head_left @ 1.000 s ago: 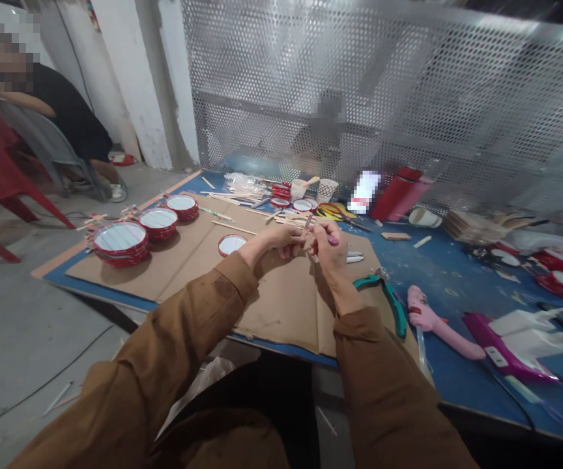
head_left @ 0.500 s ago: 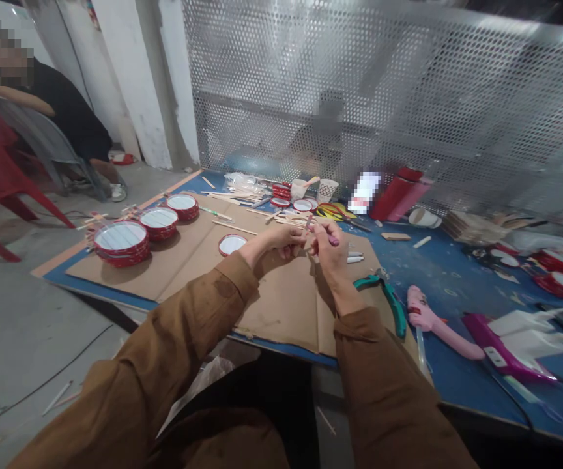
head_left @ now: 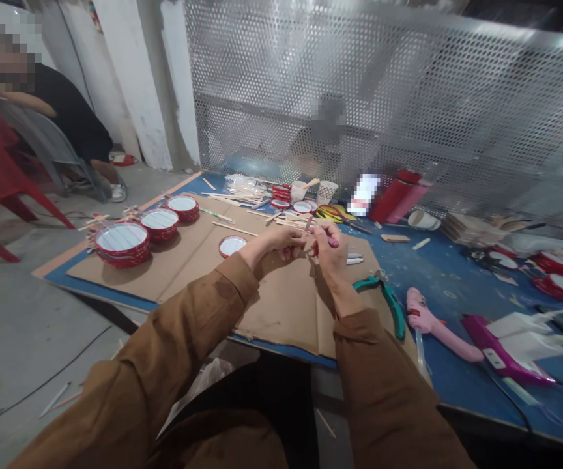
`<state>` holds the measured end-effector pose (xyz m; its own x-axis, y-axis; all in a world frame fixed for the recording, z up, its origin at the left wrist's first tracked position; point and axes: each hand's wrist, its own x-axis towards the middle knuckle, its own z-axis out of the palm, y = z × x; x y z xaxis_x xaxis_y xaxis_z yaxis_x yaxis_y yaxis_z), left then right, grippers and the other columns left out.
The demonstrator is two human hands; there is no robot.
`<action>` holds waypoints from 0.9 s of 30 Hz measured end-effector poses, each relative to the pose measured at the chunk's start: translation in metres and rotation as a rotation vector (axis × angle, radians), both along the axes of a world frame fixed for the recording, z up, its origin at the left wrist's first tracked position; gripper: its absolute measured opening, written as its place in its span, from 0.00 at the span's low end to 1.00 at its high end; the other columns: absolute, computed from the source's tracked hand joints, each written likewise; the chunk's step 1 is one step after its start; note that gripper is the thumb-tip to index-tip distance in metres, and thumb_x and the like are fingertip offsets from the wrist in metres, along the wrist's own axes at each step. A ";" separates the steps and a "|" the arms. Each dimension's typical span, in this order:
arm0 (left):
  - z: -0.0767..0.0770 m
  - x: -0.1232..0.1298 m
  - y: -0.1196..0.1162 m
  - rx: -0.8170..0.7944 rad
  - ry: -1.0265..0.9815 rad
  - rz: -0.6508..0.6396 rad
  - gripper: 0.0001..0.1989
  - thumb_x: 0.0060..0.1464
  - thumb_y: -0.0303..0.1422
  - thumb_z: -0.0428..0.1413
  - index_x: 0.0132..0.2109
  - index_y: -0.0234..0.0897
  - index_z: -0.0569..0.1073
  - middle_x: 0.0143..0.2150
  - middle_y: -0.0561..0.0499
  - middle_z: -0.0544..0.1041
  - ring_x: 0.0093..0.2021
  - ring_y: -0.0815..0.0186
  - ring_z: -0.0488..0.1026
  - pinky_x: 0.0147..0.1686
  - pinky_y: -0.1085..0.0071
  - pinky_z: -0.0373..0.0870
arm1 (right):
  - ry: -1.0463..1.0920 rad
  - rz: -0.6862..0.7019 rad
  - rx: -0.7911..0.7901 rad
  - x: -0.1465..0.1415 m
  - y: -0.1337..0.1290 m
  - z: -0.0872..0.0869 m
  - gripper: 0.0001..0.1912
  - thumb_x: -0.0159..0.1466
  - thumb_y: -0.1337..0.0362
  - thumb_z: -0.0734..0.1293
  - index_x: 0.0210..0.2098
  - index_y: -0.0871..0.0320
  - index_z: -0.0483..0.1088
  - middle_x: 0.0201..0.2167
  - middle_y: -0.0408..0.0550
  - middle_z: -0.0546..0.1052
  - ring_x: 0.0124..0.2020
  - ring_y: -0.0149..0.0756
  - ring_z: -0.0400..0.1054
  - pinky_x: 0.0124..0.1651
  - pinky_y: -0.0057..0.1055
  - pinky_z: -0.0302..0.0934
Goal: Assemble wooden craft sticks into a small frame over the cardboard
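Observation:
My left hand (head_left: 288,241) is closed in a pinch, and what its fingertips hold is too small to make out. Right beside it, my right hand (head_left: 329,246) is wrapped round a purple-handled knife (head_left: 333,241), its thin blade pointing up between the two hands. Both hands are above a brown cardboard sheet (head_left: 281,306). A round red-rimmed piece with a white face (head_left: 232,245) lies by my left wrist. Several thin wooden sticks (head_left: 291,221) are scattered just beyond my fingers.
Stacks of red-rimmed rounds (head_left: 122,244) stand at the left. Green-handled pliers (head_left: 393,306), a pink glue gun (head_left: 440,332) and a purple power strip (head_left: 506,352) lie to the right. Behind are yellow-handled scissors (head_left: 333,213), a lit phone (head_left: 363,194) and a red bottle (head_left: 395,195).
My hands keep nearly the same pose and place. The view has shifted very slightly; nothing on the table has visibly moved.

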<state>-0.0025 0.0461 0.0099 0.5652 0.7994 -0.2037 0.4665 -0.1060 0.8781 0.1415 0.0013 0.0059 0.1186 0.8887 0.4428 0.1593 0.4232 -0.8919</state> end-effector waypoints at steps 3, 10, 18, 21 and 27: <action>-0.001 0.000 0.000 0.003 -0.023 0.002 0.10 0.68 0.33 0.50 0.37 0.34 0.69 0.20 0.55 0.70 0.16 0.74 0.67 0.20 0.81 0.66 | 0.008 0.005 -0.001 0.000 0.000 0.000 0.20 0.60 0.44 0.68 0.29 0.54 0.67 0.14 0.33 0.65 0.12 0.25 0.58 0.16 0.22 0.55; 0.000 0.000 -0.002 -0.003 -0.049 0.022 0.10 0.66 0.34 0.54 0.35 0.34 0.69 0.21 0.55 0.70 0.15 0.74 0.66 0.18 0.80 0.64 | -0.016 0.011 0.009 0.001 0.001 -0.001 0.19 0.61 0.45 0.68 0.30 0.55 0.68 0.15 0.33 0.65 0.12 0.25 0.59 0.17 0.22 0.55; 0.004 0.001 -0.006 0.010 -0.026 0.026 0.10 0.67 0.30 0.49 0.36 0.34 0.69 0.21 0.55 0.70 0.16 0.73 0.66 0.20 0.79 0.65 | -0.050 0.013 0.031 0.001 0.001 -0.002 0.18 0.61 0.47 0.67 0.29 0.54 0.66 0.15 0.33 0.65 0.13 0.25 0.59 0.17 0.23 0.55; 0.005 0.001 -0.007 0.009 -0.020 0.038 0.10 0.67 0.29 0.49 0.36 0.34 0.69 0.20 0.55 0.70 0.15 0.74 0.66 0.19 0.79 0.64 | -0.058 0.011 0.026 0.002 0.001 -0.003 0.18 0.62 0.46 0.67 0.29 0.54 0.67 0.15 0.33 0.66 0.13 0.25 0.59 0.18 0.23 0.55; 0.005 0.002 -0.006 0.004 -0.016 0.043 0.09 0.66 0.31 0.52 0.35 0.34 0.69 0.21 0.55 0.69 0.16 0.73 0.66 0.20 0.79 0.65 | -0.091 -0.001 0.031 0.003 0.002 -0.005 0.17 0.62 0.47 0.66 0.29 0.54 0.67 0.16 0.34 0.66 0.14 0.26 0.59 0.19 0.24 0.56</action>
